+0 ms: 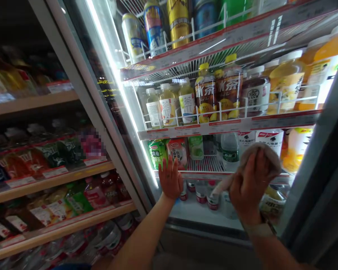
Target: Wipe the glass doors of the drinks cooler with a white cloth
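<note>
Against the glass door (135,108) — a cloth (266,157) under right fingers (253,165); left hand (171,179) flat.

Room opens below the cooler shelf (169,133), but bottles (230,152) block deeper.

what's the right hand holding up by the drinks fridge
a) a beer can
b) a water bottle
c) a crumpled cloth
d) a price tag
c, the right hand has its fingers closed around a crumpled cloth, while the left hand is open and holds nothing.
</note>
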Motion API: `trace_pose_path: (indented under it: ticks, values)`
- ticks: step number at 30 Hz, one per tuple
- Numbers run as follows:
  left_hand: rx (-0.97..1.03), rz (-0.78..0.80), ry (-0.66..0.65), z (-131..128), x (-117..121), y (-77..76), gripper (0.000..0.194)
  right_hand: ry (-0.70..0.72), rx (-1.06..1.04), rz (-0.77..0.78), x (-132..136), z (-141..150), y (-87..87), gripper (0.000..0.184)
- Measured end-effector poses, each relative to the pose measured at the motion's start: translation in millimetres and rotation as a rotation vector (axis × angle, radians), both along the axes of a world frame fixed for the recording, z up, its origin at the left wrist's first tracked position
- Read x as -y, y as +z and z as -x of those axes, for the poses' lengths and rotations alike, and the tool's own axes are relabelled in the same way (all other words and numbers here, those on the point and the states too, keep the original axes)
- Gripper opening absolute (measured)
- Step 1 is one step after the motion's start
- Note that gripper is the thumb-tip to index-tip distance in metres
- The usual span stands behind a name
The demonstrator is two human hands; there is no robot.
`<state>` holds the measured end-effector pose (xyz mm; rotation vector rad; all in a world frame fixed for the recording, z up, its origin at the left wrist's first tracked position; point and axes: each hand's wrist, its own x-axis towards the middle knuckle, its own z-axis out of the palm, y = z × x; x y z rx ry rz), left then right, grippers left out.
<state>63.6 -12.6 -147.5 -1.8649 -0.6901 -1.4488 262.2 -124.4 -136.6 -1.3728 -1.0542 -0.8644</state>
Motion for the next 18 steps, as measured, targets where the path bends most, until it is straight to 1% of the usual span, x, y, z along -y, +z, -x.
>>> trace_pose_path:
  ticks: [3,8,11,14,16,18]
  values:
    - [-0.004,-0.002,0.001,0,0,-0.2,0.062,-0.022,0.023,0.004,-9,13,-7.4,0.067]
    - [0.000,0.009,-0.018,-1,1,-0.4,0.060,-0.017,0.141,0.055,-27,52,-28.2,0.068]
    - [0.001,0.002,-0.015,-1,1,-0.1,0.059,0.059,0.231,0.118,-32,74,-42.7,0.067]
    - [-0.008,-0.006,-0.002,0,0,0.6,0.057,0.199,0.334,0.206,-36,91,-60.1,0.067]
    - [-0.015,-0.015,0.004,1,-1,1.3,0.056,0.248,0.368,0.229,-37,98,-70.4,0.065]
    - [-0.021,-0.021,0.005,2,-1,2.0,0.055,0.264,0.390,0.244,-37,99,-76.1,0.061]
